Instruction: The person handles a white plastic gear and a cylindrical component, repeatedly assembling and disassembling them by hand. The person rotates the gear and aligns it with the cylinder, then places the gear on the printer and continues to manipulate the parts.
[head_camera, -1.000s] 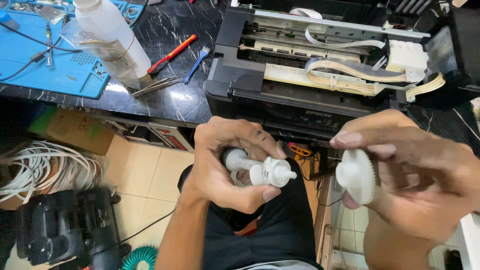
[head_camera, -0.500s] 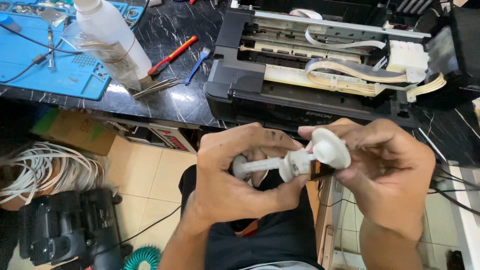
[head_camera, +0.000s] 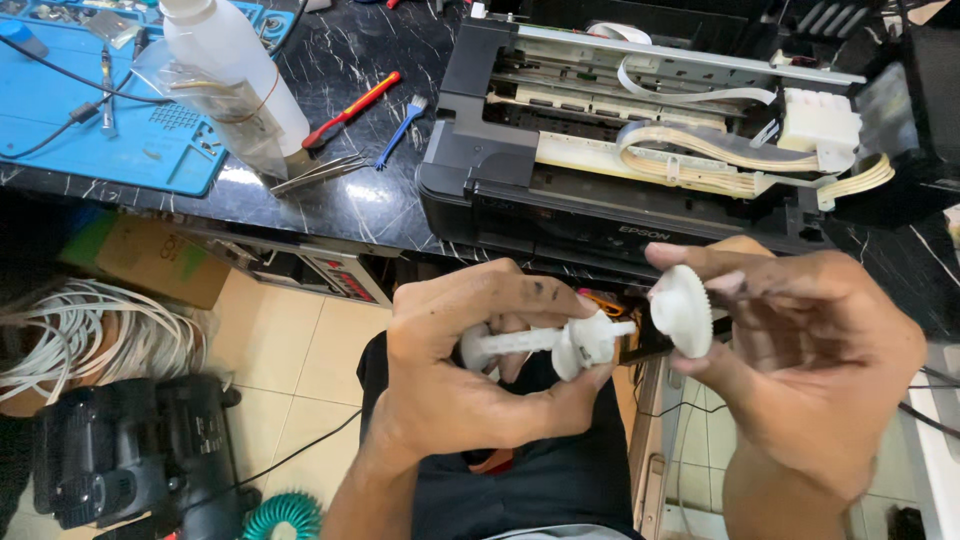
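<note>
White plastic shaft (head_camera: 520, 342) pinched in left hand (head_camera: 470, 380) over lap | toothed gear (head_camera: 682, 310) pinched in right hand (head_camera: 800, 360), just off shaft tip | risk: skewed push jams or drops gear to floor, far below opened printer (head_camera: 640, 150) on table (head_camera: 330, 190)

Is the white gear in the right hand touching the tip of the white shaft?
Apart: the head view shows a dark gap between white gear and white shaft tip.

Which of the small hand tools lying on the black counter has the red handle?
The screwdriver, lying slanted beside the white bottle. The brush next to it is blue, and the tweezers are bare metal.
</note>
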